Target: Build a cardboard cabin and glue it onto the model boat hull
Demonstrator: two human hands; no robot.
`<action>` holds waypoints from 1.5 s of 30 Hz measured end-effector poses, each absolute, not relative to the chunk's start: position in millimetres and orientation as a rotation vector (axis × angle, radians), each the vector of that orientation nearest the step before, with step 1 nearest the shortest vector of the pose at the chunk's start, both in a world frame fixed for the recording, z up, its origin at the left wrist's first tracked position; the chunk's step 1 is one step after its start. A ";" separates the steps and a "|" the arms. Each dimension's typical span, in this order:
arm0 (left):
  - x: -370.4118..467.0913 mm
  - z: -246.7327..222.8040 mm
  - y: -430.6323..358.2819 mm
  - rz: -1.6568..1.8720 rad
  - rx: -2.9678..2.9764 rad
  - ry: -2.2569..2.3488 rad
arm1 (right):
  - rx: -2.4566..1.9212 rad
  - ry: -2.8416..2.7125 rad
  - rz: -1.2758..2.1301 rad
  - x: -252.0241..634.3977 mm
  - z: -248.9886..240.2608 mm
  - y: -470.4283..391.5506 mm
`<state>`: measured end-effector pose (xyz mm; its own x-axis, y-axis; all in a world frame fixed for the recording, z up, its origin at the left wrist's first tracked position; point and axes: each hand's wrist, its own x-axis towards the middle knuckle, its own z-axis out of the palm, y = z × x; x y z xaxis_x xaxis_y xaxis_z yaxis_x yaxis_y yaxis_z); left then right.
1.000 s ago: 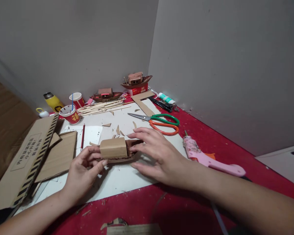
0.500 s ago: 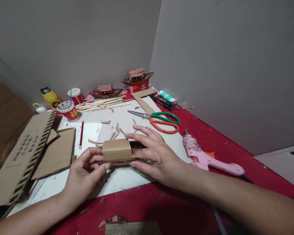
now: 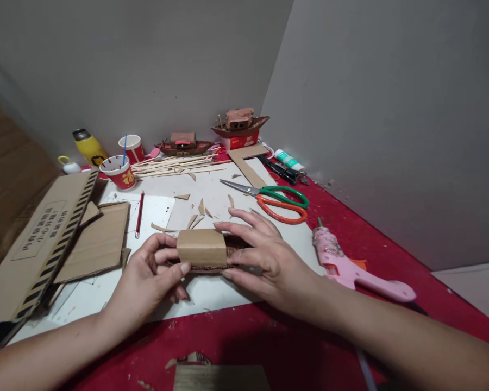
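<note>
Between my hands is a small cardboard model boat point(image 3: 204, 267) with a smooth, curved cardboard roof point(image 3: 201, 247) over its middle. My left hand point(image 3: 157, 269) grips the boat's left end, thumb on the near side and fingers behind. My right hand point(image 3: 261, 252) is closed around the right end, its thumb at the near lower edge and its upper fingers reaching over the far side. Both ends of the hull are largely covered by my fingers. Beyond the right hand lie scissors point(image 3: 264, 196) with one green and one orange handle.
A pink glue gun point(image 3: 350, 266) lies on the right. Thin sticks point(image 3: 179, 164), paper cups point(image 3: 118, 172) and two finished-looking boats point(image 3: 240, 124) stand at the back. Cardboard sheets point(image 3: 93, 244) and a pencil point(image 3: 139, 214) are on the left. Cardboard scraps point(image 3: 201, 207) lie beyond the boat.
The whole view has shifted slightly, so the background sits further right. Both hands keep their hold on the boat, with only slight finger movement.
</note>
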<state>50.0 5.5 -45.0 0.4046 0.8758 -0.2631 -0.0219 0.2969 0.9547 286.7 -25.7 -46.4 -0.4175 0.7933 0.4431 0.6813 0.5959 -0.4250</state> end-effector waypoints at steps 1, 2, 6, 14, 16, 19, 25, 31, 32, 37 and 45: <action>50.8 -44.2 5.0 0.746 1.100 0.982 | -1.162 -2.212 0.233 286.7 -46.9 -25.6; 51.8 -43.2 4.6 0.749 1.095 0.990 | -1.163 -2.215 0.229 286.6 -47.6 -25.5; 56.9 -39.7 2.6 0.755 1.046 1.000 | -1.131 -2.215 0.198 285.8 -50.1 -25.2; 69.0 -36.8 -5.8 0.770 0.979 1.024 | -1.123 -2.253 0.145 281.8 -51.7 -29.8; 70.2 -36.5 -7.0 0.766 0.964 1.037 | -1.121 -2.261 0.130 280.9 -51.5 -30.9; 71.1 -36.3 -7.7 0.764 0.957 1.052 | -1.117 -2.261 0.118 279.8 -51.5 -31.5; 71.2 -36.7 -6.8 0.804 0.943 1.032 | -1.130 -2.254 0.114 279.3 -53.1 -31.4; 66.3 -38.6 -5.5 0.819 0.942 0.986 | -1.126 -2.271 0.109 279.0 -47.0 -36.4; 65.5 -38.0 -5.4 0.823 0.934 0.980 | -1.127 -2.286 0.092 278.7 -45.8 -37.5; 60.4 -31.0 -4.4 0.834 0.857 0.973 | -1.118 -2.349 -0.050 274.4 -43.2 -40.6; 54.2 -22.1 -6.6 0.807 0.852 0.998 | -1.063 -2.406 -0.105 281.0 -36.3 -53.4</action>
<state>54.2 -6.6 -22.1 0.3268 0.8712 -0.3664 -0.1763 0.4371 0.8820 281.0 -53.4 -36.3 -0.5675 0.6721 0.4756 0.7110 0.6913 -0.1286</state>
